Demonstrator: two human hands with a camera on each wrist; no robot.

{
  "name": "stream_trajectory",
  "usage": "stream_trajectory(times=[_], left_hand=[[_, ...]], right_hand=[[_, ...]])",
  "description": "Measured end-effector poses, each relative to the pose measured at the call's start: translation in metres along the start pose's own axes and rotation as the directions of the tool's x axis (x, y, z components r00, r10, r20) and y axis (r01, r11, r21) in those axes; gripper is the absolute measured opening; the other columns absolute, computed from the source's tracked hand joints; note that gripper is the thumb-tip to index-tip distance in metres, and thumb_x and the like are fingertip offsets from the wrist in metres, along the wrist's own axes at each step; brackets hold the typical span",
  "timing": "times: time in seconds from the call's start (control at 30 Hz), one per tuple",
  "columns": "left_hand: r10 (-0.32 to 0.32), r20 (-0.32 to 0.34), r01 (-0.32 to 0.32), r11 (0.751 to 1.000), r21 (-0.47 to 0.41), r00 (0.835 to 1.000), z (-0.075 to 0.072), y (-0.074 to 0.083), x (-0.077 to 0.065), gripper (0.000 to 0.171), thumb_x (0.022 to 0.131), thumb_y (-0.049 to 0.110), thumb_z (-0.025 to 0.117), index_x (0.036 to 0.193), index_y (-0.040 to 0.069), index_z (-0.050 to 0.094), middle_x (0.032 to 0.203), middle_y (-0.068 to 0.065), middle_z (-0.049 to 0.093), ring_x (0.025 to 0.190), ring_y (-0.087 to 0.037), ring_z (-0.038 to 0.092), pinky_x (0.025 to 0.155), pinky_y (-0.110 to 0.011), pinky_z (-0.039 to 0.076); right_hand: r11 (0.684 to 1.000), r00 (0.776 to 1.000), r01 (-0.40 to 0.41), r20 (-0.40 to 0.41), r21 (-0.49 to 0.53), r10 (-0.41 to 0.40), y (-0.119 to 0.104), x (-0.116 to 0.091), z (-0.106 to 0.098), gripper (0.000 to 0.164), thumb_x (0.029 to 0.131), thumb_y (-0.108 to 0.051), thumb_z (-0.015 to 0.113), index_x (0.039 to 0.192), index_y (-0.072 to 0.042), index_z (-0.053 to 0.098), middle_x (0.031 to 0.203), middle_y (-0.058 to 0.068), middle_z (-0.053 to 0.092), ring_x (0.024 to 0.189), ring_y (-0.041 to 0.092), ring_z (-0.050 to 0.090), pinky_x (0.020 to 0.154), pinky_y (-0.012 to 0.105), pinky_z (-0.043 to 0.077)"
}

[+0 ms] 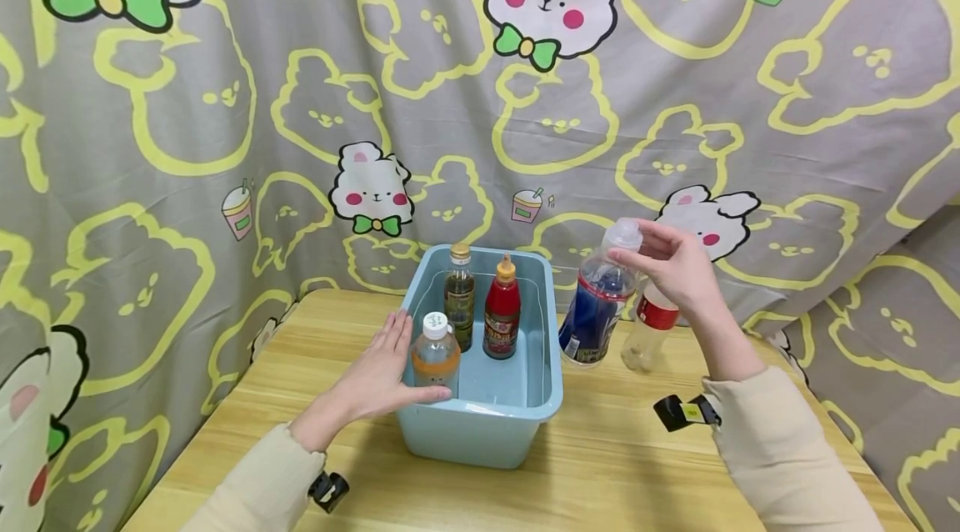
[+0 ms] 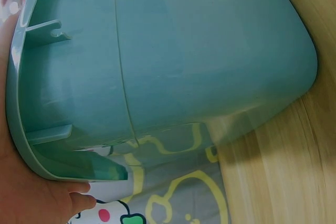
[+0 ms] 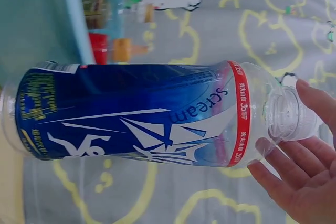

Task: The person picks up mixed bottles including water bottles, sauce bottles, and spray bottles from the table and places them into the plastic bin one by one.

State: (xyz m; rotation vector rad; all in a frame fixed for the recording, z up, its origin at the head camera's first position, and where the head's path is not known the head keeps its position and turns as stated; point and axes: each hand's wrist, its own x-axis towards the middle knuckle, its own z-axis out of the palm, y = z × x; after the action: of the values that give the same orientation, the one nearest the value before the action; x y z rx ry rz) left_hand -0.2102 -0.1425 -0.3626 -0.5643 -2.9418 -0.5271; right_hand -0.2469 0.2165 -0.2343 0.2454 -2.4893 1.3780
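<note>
My right hand [image 1: 681,263] pinches a plastic bottle [image 1: 597,311] with a blue label by its clear cap. The bottle leans a little, just right of the light-blue plastic bin [image 1: 480,436]; its label fills much of the right wrist view. Fingers straight and thumb spread, my left hand [image 1: 375,373] rests on the bin's left and front rim. Inside the bin stand a small bottle [image 1: 436,361] with a white cap and orange band, a dark glass bottle [image 1: 459,307] with a gold cap, and a red sauce bottle [image 1: 502,315] with a yellow cap.
A clear bottle [image 1: 647,340] with a red label stands on the wooden table [image 1: 615,449], partly behind the blue-labelled one. A patterned grey curtain [image 1: 450,115] hangs along the back and sides of the table.
</note>
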Motion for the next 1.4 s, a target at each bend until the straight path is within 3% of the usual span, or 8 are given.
stream_trajectory(times=[0.23, 0.5, 0.73, 0.9, 1.1, 1.3, 1.4], left_hand=[[0.002, -0.002, -0.002, 1.0, 0.004, 1.0, 0.001, -0.001, 0.0, 0.118, 0.064, 0.078, 0.047, 0.137, -0.009, 0.014, 0.144, -0.023, 0.007, 0.132, -0.033, 0.0, 0.105, -0.044, 0.011], [0.005, -0.004, -0.005, 1.0, 0.004, 1.0, 0.0, 0.0, 0.001, 0.118, 0.064, 0.078, 0.047, 0.137, -0.009, 0.014, 0.144, -0.024, 0.007, 0.132, -0.033, 0.001, 0.105, -0.044, 0.012], [0.0, 0.001, 0.0, 1.0, -0.002, 1.0, -0.001, 0.0, 0.001, 0.118, 0.064, 0.078, 0.047, 0.137, -0.009, 0.014, 0.144, -0.024, 0.007, 0.132, -0.034, 0.001, 0.105, -0.044, 0.012], [-0.002, 0.003, 0.002, 1.0, -0.001, 1.0, -0.001, 0.0, 0.001, 0.118, 0.064, 0.078, 0.046, 0.137, -0.009, 0.014, 0.144, -0.024, 0.007, 0.132, -0.034, 0.001, 0.105, -0.045, 0.012], [-0.001, 0.0, 0.001, 1.0, 0.0, 1.0, -0.001, 0.0, 0.0, 0.118, 0.064, 0.078, 0.046, 0.137, -0.009, 0.015, 0.144, -0.023, 0.007, 0.132, -0.034, 0.001, 0.105, -0.045, 0.012], [-0.003, -0.003, 0.003, 1.0, -0.006, 1.0, -0.001, 0.001, -0.001, 0.118, 0.064, 0.078, 0.046, 0.137, -0.009, 0.015, 0.144, -0.023, 0.008, 0.132, -0.035, 0.003, 0.105, -0.046, 0.013], [-0.006, -0.001, 0.006, 1.0, -0.001, 1.0, -0.001, 0.001, -0.001, 0.118, 0.064, 0.079, 0.046, 0.138, -0.008, 0.015, 0.144, -0.023, 0.007, 0.132, -0.034, 0.003, 0.105, -0.046, 0.013]], right_hand=[[0.999, 0.999, 0.043, 0.025, -0.015, -0.042, -0.021, -0.001, -0.01, 0.073, 0.076, -0.033, 0.07, 0.133, -0.001, 0.038, 0.135, 0.02, 0.035, 0.118, 0.035, 0.04, 0.094, 0.047, 0.034], [0.994, 0.995, 0.099, -0.008, -0.045, -0.099, -0.042, -0.002, -0.018, 0.064, 0.074, -0.033, 0.071, 0.128, -0.007, 0.048, 0.124, 0.015, 0.051, 0.111, 0.024, 0.05, 0.085, 0.029, 0.044], [0.988, 0.988, 0.151, -0.034, 0.04, -0.15, -0.052, 0.0, -0.015, 0.057, 0.074, -0.025, 0.073, 0.123, -0.005, 0.052, 0.116, 0.013, 0.057, 0.101, 0.013, 0.057, 0.073, 0.014, 0.046], [0.975, 0.982, 0.19, -0.036, 0.115, -0.187, -0.056, 0.003, -0.004, 0.053, 0.074, -0.019, 0.073, 0.119, -0.001, 0.054, 0.104, 0.005, 0.064, 0.091, 0.007, 0.06, 0.072, 0.016, 0.048], [0.972, 0.983, 0.184, -0.005, 0.143, -0.186, -0.06, 0.003, 0.01, 0.056, 0.074, -0.022, 0.072, 0.122, -0.003, 0.052, 0.112, 0.012, 0.06, 0.095, 0.013, 0.059, 0.079, 0.024, 0.047], [0.949, 0.978, 0.203, 0.004, 0.241, -0.21, -0.061, 0.007, 0.026, 0.05, 0.073, -0.019, 0.074, 0.117, -0.003, 0.056, 0.103, 0.006, 0.064, 0.09, 0.014, 0.061, 0.073, 0.022, 0.049], [0.949, 0.975, 0.214, 0.015, 0.233, -0.224, -0.061, 0.009, 0.033, 0.05, 0.073, -0.021, 0.074, 0.117, -0.004, 0.057, 0.104, 0.007, 0.064, 0.089, 0.012, 0.061, 0.071, 0.022, 0.049]])
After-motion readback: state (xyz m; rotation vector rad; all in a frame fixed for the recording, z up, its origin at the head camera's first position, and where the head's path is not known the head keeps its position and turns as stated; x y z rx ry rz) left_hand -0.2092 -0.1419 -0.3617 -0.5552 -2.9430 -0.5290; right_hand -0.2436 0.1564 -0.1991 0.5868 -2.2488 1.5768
